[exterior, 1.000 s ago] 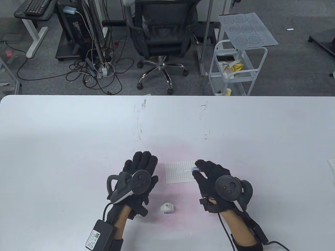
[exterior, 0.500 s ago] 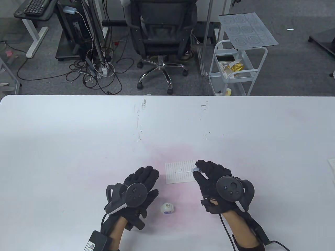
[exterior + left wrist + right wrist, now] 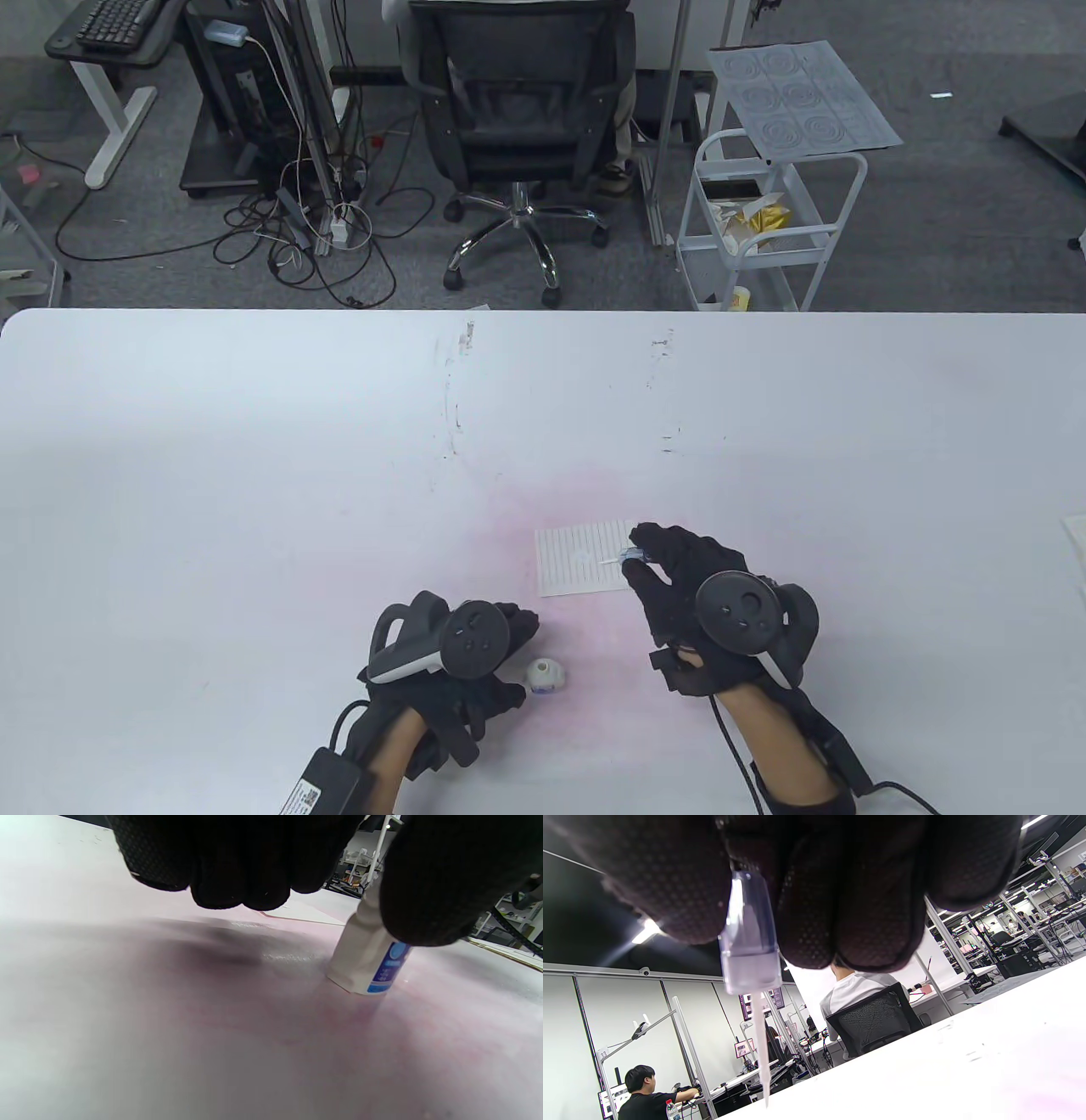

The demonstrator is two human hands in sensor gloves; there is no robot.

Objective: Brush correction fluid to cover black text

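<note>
The right hand is pinching the clear cap of the brush applicator between thumb and fingertips, with the thin white brush stem pointing away from the palm toward nine o'clock in the table view, so that its tip is hanging over the right part of the lined paper slip. Whether the tip is actually touching the sheet cannot be told; in the right wrist view it is ending close above the white table. The slip is lying just at ten o'clock of that hand, and a pale glossy patch near its middle is likely correction fluid already laid over the text, since no black writing is showing there. Holding the cap rather than the stem is keeping the glove clear of wet fluid and giving fine control of the stroke. The left hand is sitting at seven o'clock of the slip, its fingers curled together in the left wrist view and its thumb reaching down alongside the correction fluid bottle; whether it is gripping the bottle or only touching it cannot be told. The bottle is standing upright and open on the table, at six o'clock of the slip, probably being steadied so the brush can be dipped or screwed back in without tipping it.
</note>
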